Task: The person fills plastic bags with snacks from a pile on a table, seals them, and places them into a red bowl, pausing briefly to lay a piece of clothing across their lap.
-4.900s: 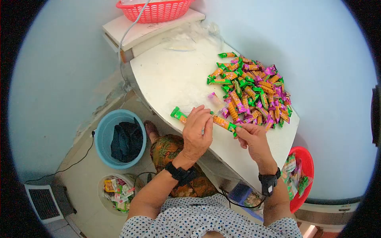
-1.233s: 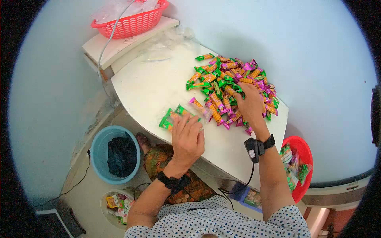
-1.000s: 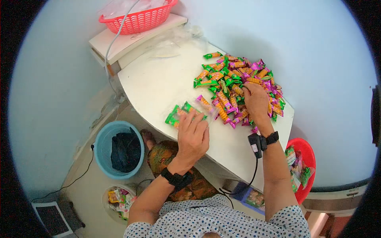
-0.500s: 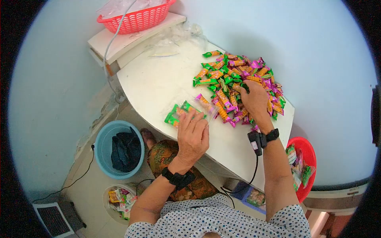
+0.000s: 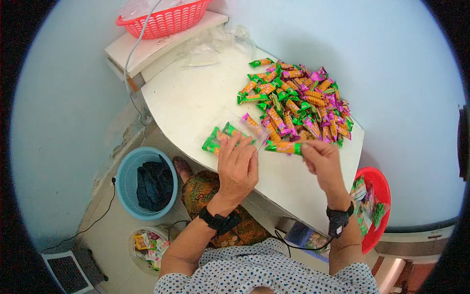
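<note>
My left hand [image 5: 237, 164] grips a clear plastic bag [image 5: 258, 135] at the near edge of the white table, its fingers laid over the bag. Inside the bag show small wrapped snacks with green ends [image 5: 211, 142]; a purple-ended snack [image 5: 250, 121] lies at its far side. My right hand [image 5: 320, 159] pinches one end of a green-and-orange wrapped snack [image 5: 284, 147]. The free end of that snack points left, toward the bag's mouth. Just beyond it spreads a heap of green and purple wrapped snacks [image 5: 293, 100].
Loose clear bags [image 5: 223, 39] lie at the table's [image 5: 181, 108] back left, near a red basket [image 5: 171, 22] on a white stand. A red tub [image 5: 387, 196] with filled bags stands at right. On the floor are a blue basin [image 5: 128, 196] and a bin of wrappers [image 5: 134, 257].
My right hand has drawn back from the heap toward me, now carrying one green-ended snack beside the bag. My left hand has stayed nearly still on the bag.
</note>
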Demonstrator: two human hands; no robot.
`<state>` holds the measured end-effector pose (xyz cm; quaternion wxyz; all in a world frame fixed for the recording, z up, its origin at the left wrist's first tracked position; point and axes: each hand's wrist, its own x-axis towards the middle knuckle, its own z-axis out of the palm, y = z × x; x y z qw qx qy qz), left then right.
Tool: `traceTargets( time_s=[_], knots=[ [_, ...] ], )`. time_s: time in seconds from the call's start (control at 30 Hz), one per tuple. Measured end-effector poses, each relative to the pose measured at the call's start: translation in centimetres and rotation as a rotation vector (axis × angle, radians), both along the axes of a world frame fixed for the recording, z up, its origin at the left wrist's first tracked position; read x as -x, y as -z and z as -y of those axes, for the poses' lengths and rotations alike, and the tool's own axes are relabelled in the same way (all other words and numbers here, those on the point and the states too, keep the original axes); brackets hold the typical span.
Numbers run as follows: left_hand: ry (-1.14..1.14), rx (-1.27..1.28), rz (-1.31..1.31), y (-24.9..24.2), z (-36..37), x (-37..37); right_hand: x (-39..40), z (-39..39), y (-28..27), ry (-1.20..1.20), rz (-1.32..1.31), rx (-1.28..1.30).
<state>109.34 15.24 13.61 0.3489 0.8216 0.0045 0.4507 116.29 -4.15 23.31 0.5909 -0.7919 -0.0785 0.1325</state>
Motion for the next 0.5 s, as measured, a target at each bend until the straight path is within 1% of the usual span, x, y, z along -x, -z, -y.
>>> traceTargets(
  time_s=[0.1,0.3,0.5],
  knots=[
    [0.005,0.024,0.007,-0.1,0.1,0.0,0.6,-1.0,0.9,-0.036,-0.185,-0.076],
    [-0.009,0.044,0.021,-0.2,-0.3,0.0,0.3,-1.7,1.2,-0.060,-0.239,-0.044],
    [0.037,0.044,0.025,-0.2,-0.1,-0.1,0.2,-3.2,1.8,-0.076,-0.243,-0.027]
  ],
)
